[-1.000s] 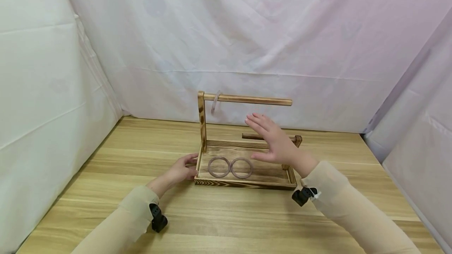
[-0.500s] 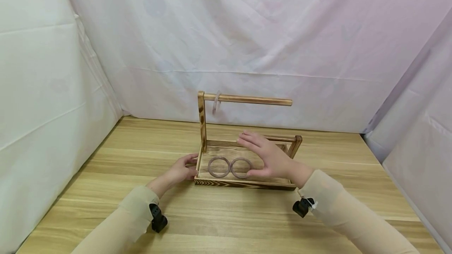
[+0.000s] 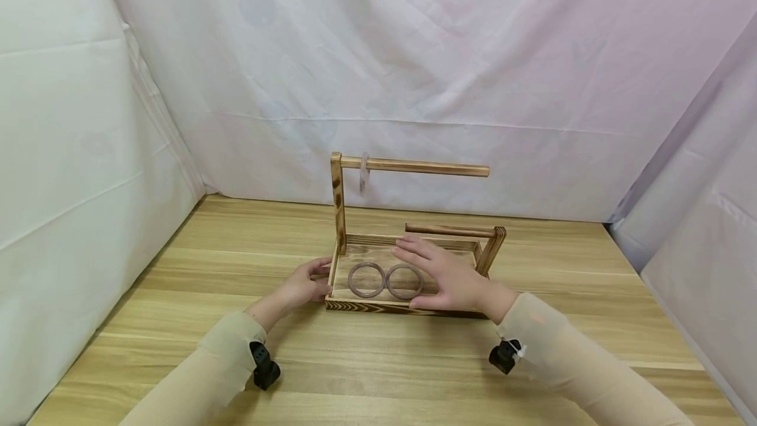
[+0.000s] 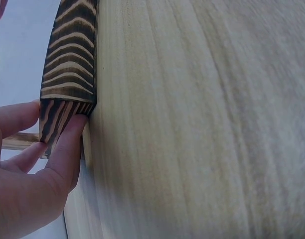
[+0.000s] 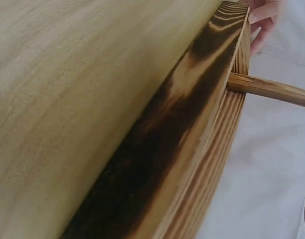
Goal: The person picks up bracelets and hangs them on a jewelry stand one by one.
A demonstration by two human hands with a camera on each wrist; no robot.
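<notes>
On the table stands a wooden bangle rack point(image 3: 361, 306) with a shallow tray base. Two translucent, pale purple bangles, the left bangle point(image 3: 349, 280) and the right bangle point(image 3: 405, 265), lie side by side in the tray. Around the upper rod point(image 3: 437, 167) hangs another bangle point(image 3: 364, 179), close to its left post. My left hand point(image 3: 298, 288) touches the tray's left end with spread fingertips; the left wrist view shows the thumb point(image 4: 70, 144) against the end piece. My right hand point(image 3: 449, 275) hovers over the tray's right half, fingers and thumb apart, beside the right bangle.
A shorter, lower rod point(image 3: 443, 229) juts leftward from a low post point(image 3: 491, 252) at the tray's right end. The wood-grain table point(image 3: 367, 367) extends around the rack. White cloth point(image 3: 284, 71) hangs behind and at both sides.
My right hand has come down from near the upper rod toward the tray, beside the right bangle. The hanging bangle has swung slightly rightward. My left hand stays put.
</notes>
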